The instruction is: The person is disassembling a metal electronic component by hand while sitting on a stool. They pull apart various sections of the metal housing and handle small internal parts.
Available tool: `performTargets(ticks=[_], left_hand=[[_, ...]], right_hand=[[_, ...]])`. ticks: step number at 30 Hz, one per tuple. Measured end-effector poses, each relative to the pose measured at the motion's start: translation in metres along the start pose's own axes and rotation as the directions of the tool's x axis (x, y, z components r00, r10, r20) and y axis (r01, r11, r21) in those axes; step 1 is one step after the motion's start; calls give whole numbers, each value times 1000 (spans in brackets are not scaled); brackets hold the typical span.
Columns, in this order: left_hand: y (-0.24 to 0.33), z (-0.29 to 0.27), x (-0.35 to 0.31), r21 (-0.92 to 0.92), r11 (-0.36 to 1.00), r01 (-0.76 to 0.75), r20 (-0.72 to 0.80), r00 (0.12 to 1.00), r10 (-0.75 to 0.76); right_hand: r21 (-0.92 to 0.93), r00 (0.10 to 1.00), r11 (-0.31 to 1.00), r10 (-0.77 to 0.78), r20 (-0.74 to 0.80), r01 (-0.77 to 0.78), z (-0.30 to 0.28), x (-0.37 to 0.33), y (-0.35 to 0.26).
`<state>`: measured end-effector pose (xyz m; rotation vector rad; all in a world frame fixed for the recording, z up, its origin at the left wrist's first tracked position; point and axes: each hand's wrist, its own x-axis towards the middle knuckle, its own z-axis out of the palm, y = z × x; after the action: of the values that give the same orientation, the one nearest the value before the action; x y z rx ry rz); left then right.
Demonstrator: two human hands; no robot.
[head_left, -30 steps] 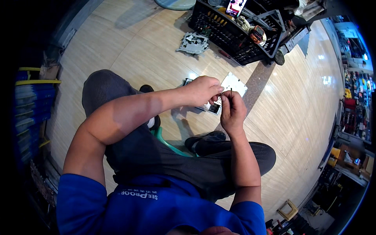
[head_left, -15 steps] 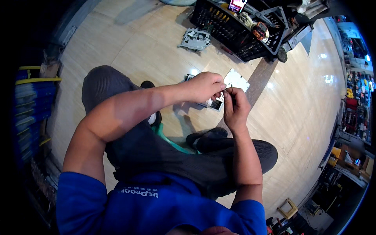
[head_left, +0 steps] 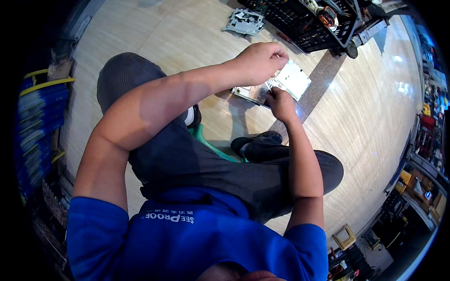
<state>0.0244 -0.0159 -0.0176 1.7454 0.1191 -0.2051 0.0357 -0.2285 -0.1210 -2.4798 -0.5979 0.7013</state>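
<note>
White metal, flat & boxy: the unit [head_left: 295, 80] lies on the tiled floor [head_left: 370, 136], partly covered by both hands. Left hand [head_left: 263, 62] is over its far left side, fingers bunched narrow; can't tell if anything small is btwn the tips. Right hand [head_left: 282, 104] is at the near edge, fingers curled in & narrow too; grip hidden, so can't say if it's holding a tool or part, or even touching.

Progress, as far as visible: prob. mid-job. Done: unit's set out within reach, pale plate side up on the right, w/ a busier, more broken-up surface to the left. Can't tell which bits, if any, have been undone or fixed. Left: prob. more fine fingertip work, amt. unknown, since hands cover the key spot.

Second metal piece [head_left: 244, 21] sits well apart on the floor, near the black crate [head_left: 300, 33], no hand on it.
</note>
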Motion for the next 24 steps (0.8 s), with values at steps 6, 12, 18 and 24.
performTargets(ticks=[6, 12, 18, 24], left_hand=[[-1, -1, -7, -80, 996, 32, 16, 999, -30], [-6, -8, -12, 74, 969, -238, 0, 971, 238], [-4, 0, -4, -26, 999, -38, 38, 999, 39], [-5, 2, -4, -62, 998, -17, 56, 998, 20]], right_hand=[[-16, 998, 999, -27, 61, 28, 26, 5, 8], [-76, 997, 997, 4, 72, 2, 40, 11, 8], [-98, 995, 995, -17, 102, 27, 41, 12, 9], [-135, 996, 989, -58, 74, 68, 49, 14, 16]])
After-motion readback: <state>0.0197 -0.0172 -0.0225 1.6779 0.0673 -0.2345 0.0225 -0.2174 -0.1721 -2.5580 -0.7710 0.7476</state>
